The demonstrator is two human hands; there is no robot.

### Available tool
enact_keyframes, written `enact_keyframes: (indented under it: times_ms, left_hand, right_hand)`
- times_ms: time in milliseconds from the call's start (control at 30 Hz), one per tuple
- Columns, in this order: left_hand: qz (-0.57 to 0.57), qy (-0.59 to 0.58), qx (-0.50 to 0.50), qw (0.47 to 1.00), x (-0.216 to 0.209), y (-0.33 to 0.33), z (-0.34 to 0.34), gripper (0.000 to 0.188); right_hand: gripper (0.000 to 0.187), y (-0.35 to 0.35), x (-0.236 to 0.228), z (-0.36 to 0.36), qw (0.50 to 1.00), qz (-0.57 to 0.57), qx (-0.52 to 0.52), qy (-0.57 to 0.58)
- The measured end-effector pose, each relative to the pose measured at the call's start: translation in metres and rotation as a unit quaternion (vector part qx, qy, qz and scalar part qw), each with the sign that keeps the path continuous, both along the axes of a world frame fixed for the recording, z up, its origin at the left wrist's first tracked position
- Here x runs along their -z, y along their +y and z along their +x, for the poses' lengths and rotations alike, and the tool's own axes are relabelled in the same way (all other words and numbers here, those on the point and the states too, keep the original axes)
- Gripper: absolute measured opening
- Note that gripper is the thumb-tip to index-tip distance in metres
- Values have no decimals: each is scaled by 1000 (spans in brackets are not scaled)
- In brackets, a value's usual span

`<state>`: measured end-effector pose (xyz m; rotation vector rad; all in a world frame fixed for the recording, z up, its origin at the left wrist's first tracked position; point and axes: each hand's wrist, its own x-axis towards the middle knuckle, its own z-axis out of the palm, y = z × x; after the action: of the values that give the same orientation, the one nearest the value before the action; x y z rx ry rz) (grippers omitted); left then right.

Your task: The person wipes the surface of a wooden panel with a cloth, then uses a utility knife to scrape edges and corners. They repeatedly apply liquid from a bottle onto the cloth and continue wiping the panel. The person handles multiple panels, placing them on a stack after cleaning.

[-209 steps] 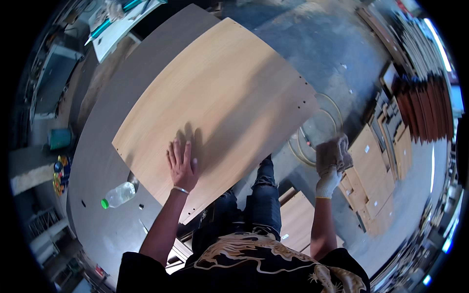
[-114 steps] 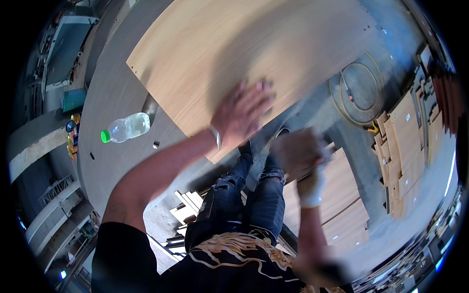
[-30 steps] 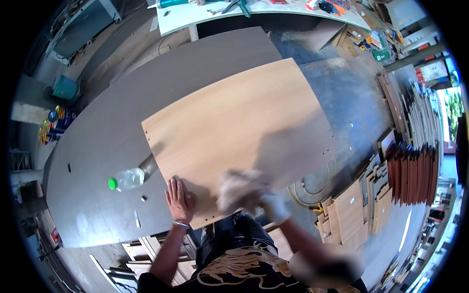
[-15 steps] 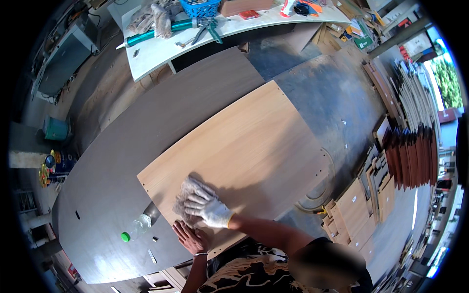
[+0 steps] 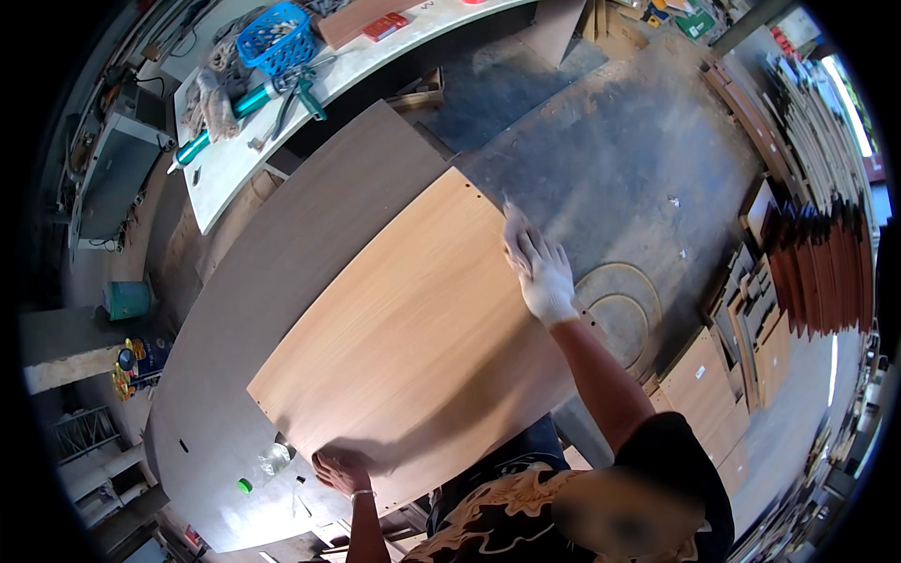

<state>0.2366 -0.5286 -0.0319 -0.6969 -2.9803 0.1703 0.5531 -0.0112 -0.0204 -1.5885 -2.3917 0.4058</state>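
A light wood-grain panel [image 5: 404, 319] lies on a larger dark grey-brown board [image 5: 282, 253]. My right hand [image 5: 546, 281], in a white knit glove, presses a greyish cleaning rag [image 5: 515, 230] against the panel's right edge, near the far corner. Part of the rag is hidden under the fingers. Bare and with a band at the wrist, my left hand [image 5: 341, 470] rests with its fingers laid out on the panel's near left edge. Beside it on the dark board lies a clear plastic bottle [image 5: 274, 458] with a green cap [image 5: 245, 485].
Beyond the boards stands a white table [image 5: 211, 178] with a blue basket [image 5: 277, 39], a green caulking gun [image 5: 253, 98] and rags. Stacked brown boards [image 5: 826, 267] and wood offcuts [image 5: 699, 375] lie to the right. A teal bucket [image 5: 127, 300] sits at the left.
My right hand has carried the rag from the panel's near left part to its far right edge. My left hand stays at the near left edge. The whole view has shifted.
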Motion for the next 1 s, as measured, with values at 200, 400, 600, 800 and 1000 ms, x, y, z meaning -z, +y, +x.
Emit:
enact_keyframes:
  times_ms: [200,400,600,800,1000]
  left_hand:
    - [142,-152,298,932,6,272,-14,80]
    - [56,-203,241,947,5,464,-22,62]
    - [60,-172,272,945,10,439,-1,50]
    - [61,-141,234,960,10,399,27,55]
    - [76,-192,254,945,-4,384,36,65]
  right_hand:
    - [56,-84,-32,113,997,-79,-2,8]
    - [58,-73,-25,110,989,-142,13,46]
    - [58,-117,-34,134,984,-169,16,63]
    - [60,-134,-33,147,985,-154,-64,49]
    - [66,-104,-35,110,983,-162,-89,3]
